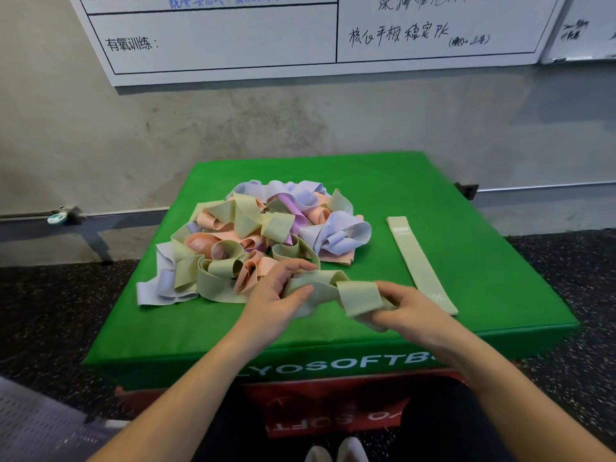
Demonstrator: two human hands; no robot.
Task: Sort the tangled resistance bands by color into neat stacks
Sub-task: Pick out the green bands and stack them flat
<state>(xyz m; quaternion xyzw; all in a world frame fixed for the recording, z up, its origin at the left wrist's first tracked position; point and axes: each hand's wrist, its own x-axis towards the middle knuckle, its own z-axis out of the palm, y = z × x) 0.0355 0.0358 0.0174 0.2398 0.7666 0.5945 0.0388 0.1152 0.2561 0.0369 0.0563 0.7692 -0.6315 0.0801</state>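
Green surface: padded soft box (466, 228) with white lettering on its front face, stacked on a red box (333, 411); it carries all the bands
Tangled pile: resistance bands (260, 235) in sage green, peach, lavender and purple, looped over one another from the box top's middle towards its left edge
Sorted band: one sage-green band laid flat (420, 265) near the right edge, running from mid-depth towards the front edge, apart from the pile
Held band: a twisted sage-green band (333, 290) near the front edge, just in front of the pile and between both hands
Left hand: left hand (276, 301) closed on the band's left end, thumb on top and fingers curled beneath
Right hand: right hand (410, 311) pinching the band's folded right end, close to the near end of the flat band
Wall: grey concrete with a whiteboard (266, 35) bearing handwritten characters
Floor: dark speckled floor (50, 311) around the boxes
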